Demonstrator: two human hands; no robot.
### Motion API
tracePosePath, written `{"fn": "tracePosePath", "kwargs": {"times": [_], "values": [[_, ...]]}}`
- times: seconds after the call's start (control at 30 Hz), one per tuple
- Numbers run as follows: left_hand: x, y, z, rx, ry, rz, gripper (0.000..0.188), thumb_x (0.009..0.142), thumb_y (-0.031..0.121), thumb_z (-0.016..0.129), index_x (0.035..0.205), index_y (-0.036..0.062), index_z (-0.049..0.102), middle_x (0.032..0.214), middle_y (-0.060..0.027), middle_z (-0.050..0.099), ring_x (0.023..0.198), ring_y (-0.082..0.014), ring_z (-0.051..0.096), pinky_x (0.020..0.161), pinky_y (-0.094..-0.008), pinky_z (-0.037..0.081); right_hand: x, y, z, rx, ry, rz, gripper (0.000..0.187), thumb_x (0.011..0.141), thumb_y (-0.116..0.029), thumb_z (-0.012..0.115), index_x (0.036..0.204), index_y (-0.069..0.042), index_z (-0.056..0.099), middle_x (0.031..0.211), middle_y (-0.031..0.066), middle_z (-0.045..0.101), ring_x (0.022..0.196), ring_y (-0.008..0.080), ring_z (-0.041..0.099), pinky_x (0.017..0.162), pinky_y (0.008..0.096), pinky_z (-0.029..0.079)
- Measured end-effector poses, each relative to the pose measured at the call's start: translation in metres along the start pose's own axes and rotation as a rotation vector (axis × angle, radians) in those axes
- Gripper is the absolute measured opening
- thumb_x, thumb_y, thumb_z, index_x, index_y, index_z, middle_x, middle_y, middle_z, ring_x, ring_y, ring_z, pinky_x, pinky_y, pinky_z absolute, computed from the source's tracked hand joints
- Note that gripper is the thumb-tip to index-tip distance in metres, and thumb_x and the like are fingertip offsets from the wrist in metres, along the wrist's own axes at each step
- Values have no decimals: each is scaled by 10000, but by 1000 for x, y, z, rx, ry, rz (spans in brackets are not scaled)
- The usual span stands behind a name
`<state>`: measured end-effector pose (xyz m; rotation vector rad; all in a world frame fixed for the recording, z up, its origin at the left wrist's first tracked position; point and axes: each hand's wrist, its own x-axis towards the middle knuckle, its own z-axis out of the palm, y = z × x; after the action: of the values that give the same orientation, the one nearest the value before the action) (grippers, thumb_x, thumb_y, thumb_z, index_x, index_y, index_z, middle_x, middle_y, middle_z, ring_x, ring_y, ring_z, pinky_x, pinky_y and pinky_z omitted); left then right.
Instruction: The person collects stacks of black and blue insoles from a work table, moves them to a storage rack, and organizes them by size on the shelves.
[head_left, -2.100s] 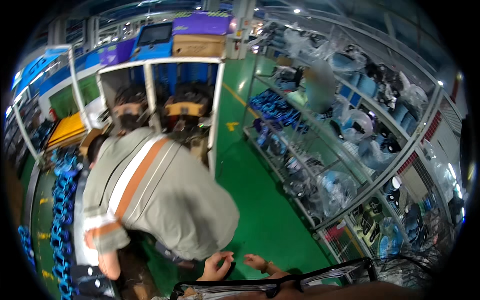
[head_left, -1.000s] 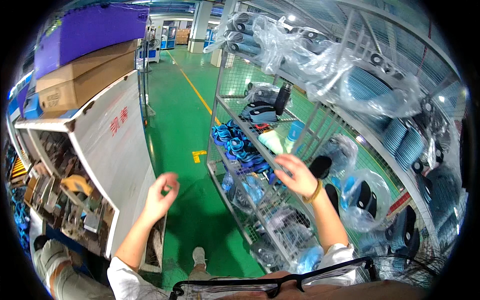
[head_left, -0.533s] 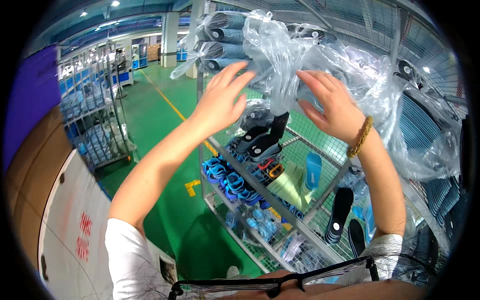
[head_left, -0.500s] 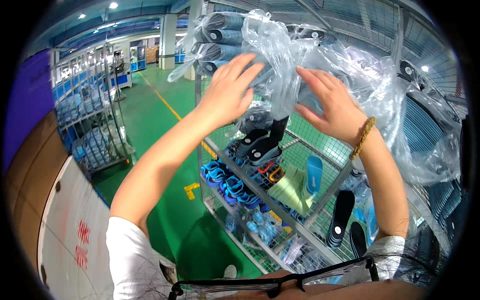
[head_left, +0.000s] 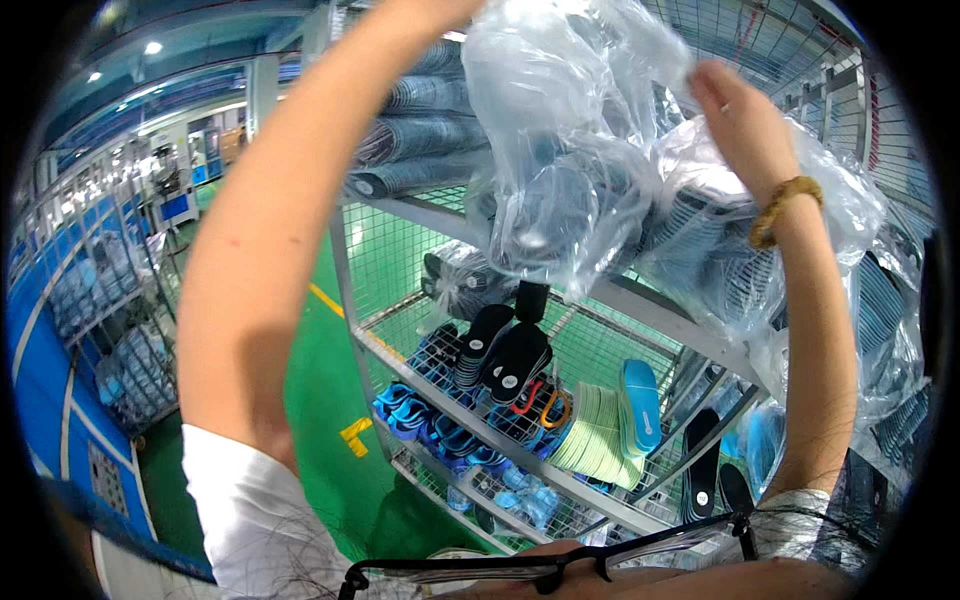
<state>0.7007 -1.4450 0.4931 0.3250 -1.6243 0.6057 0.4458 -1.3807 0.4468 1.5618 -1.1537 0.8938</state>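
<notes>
A clear plastic bag hangs in front of the wire rack's upper shelf, bunched and creased, with dark insoles faintly visible through it. My right hand is at the bag's upper right edge, its fingers curled closed on the plastic. At the top edge of the view, my left hand is beside the bag's upper left; its fingers are cut off. Rolled stacks of grey-blue insoles in plastic lie left of the bag. More bagged insoles sit below my right hand.
The rack's lower shelf holds black insoles, pale green insoles, blue insoles and orange loops. Blue bundled pieces lie further down. Another wire cart stands left, beyond the green floor.
Both hands have gone up, the left one to the top edge. The clear bag is spread wider and puffed out between them. The view has shifted toward the rack.
</notes>
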Motion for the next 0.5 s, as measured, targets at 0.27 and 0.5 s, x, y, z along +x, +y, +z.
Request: {"fn": "tracePosePath", "kwargs": {"times": [0.27,0.5], "values": [[-17,-20,-67,-983,-280,-209,81,755,111,479,748,33,500,696,-46,523,677,-162,506,664,-275,400,38,-32,-47,1068,-551,-234,332,803,-315,472,1047,-89,482,1019,127,487,955,210,462,848,366,320],[-186,-17,-41,-542,-1467,-326,353,741,289,459,979,29,470,763,-86,513,728,-171,486,666,-280,406,-70,-84,-19,696,-1269,-232,144,759,-166,488,760,-25,518,651,106,541,574,221,542,519,315,437]]}}
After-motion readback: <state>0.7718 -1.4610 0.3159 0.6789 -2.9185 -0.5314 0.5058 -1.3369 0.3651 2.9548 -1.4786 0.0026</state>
